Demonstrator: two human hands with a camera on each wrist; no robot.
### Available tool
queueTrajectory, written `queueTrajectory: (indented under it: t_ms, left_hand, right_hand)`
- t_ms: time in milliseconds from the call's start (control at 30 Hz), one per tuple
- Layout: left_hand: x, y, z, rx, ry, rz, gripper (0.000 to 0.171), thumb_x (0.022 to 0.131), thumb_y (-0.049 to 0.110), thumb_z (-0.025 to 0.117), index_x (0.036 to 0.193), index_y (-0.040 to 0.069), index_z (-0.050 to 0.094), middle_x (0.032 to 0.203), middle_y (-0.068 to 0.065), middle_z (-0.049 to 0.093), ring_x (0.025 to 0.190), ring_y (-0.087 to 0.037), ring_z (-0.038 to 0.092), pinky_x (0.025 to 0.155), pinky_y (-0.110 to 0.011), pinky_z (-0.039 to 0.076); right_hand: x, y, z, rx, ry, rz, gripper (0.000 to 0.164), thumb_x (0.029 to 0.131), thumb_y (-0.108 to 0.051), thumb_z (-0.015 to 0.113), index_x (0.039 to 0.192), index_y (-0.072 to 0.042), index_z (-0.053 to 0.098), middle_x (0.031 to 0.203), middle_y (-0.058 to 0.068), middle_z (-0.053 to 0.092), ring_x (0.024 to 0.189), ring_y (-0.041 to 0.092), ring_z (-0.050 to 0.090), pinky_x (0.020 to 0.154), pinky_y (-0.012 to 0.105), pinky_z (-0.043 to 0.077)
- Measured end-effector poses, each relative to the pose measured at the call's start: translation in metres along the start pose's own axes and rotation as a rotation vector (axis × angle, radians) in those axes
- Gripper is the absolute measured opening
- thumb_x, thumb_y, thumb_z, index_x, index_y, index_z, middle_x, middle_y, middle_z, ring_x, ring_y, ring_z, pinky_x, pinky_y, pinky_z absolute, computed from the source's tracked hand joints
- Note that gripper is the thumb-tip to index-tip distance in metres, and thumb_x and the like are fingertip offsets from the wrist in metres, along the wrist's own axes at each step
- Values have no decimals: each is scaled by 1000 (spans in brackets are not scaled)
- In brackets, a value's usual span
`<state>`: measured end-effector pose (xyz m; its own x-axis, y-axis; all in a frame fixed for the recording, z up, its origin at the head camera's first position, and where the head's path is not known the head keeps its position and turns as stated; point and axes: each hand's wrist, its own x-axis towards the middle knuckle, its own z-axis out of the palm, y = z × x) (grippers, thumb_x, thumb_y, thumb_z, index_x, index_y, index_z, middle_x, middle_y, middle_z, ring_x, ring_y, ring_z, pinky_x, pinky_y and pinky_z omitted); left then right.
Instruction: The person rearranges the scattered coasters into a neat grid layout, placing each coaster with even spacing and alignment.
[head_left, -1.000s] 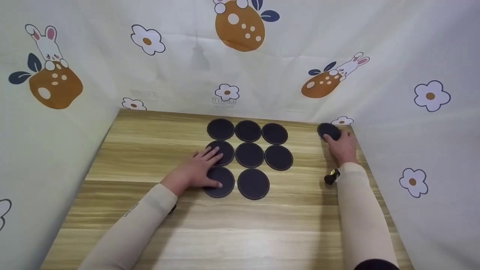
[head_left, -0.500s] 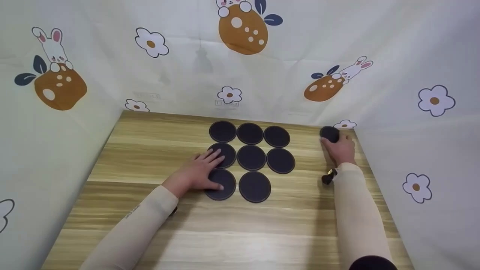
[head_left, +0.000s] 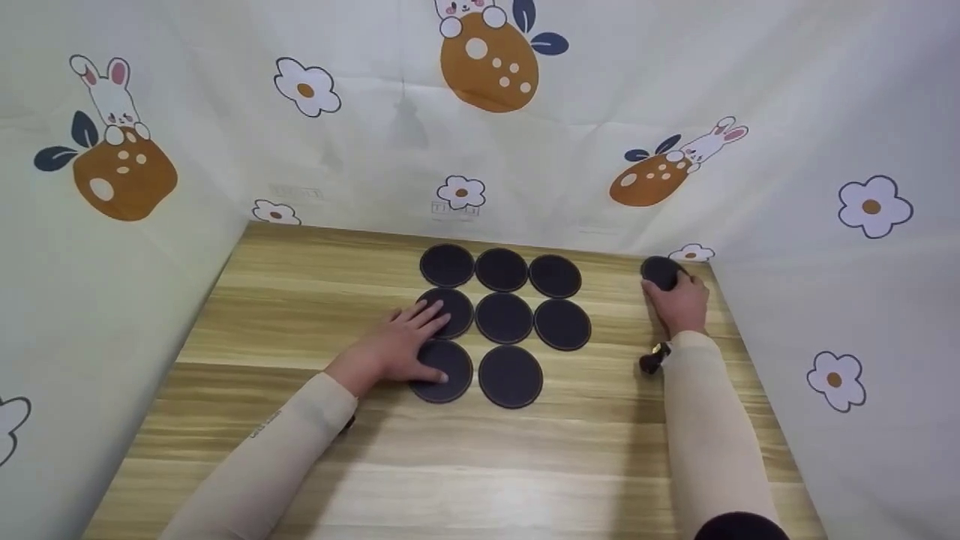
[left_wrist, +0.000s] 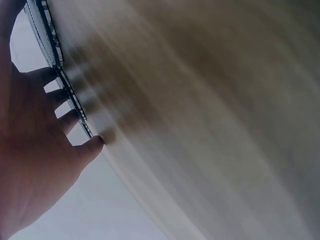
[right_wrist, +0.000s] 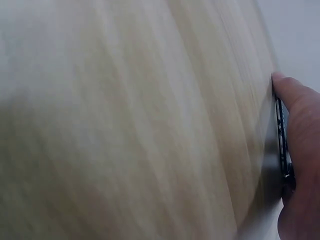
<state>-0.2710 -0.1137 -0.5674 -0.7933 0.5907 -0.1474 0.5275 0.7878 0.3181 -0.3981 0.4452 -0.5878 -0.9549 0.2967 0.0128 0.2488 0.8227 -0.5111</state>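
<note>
Several black round coasters with stitched rims lie on the wooden table in the head view, two rows of three and a front row of two. My left hand [head_left: 397, 346] has its fingers spread over the left coaster of the middle row [head_left: 455, 324] and its thumb on the front left coaster [head_left: 450, 352]. At the table's far right corner, my right hand [head_left: 679, 304] grips another black coaster [head_left: 660, 270] by its edge between thumb and fingers. In the right wrist view, the thumb [right_wrist: 295, 92] lies along that coaster's rim, seen edge-on; the other fingers are largely hidden.
A pale curtain [head_left: 360, 150] printed with rabbits and flowers closes off the back and both sides of the table [head_left: 480, 465]. The front right coaster [head_left: 510, 376] sits beside the one under the left thumb. A dark wrist camera [head_left: 654, 360] hangs at the right sleeve.
The head view has shifted slightly. My right thumb has slid from the coaster's top to its left edge. My left hand and the arranged coasters have stayed in place.
</note>
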Motion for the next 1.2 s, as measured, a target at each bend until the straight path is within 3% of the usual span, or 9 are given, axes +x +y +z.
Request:
queueTrajectory:
  t_ms: [367,467,600,833,1200]
  left_hand:
    - [0,-1,0,-1,7,2,114,90,76,76,175,12,33,184,-13,18,168,-43,16,130,-70,21]
    - [1,-1,1,-4,1,0,115,90,76,75,175,13,32,184,-12,17,169,-42,15,131,-68,21]
    - [1,-1,1,-30,-13,-5,114,91,75,76,176,14,31,185,-11,15,169,-42,12,132,-67,19]
    - [0,-1,-1,-29,-3,-1,114,91,74,77,175,12,32,184,-13,17,169,-43,14,131,-68,20]
    - [0,1,-1,-4,-7,-1,114,91,75,76,175,12,33,184,-14,17,168,-44,16,130,-69,22]
  right_hand:
    - [1,6,-4,-26,27,-63,91,99,-54,77,153,16,53,150,44,50,146,60,38,123,68,31]
    - [-1,8,-7,-58,11,-102,90,100,-53,76,152,18,53,148,46,53,145,63,40,125,69,26]
    - [-5,8,-12,-96,-20,-127,94,101,-54,73,156,18,46,152,46,49,148,64,38,128,69,23]
    - [-16,6,-18,-50,-57,-165,101,100,-58,75,163,12,40,161,47,35,151,63,31,124,71,30]
    - [-43,1,-18,-12,-64,-345,94,99,-52,81,162,9,47,160,38,41,147,53,38,122,68,35]
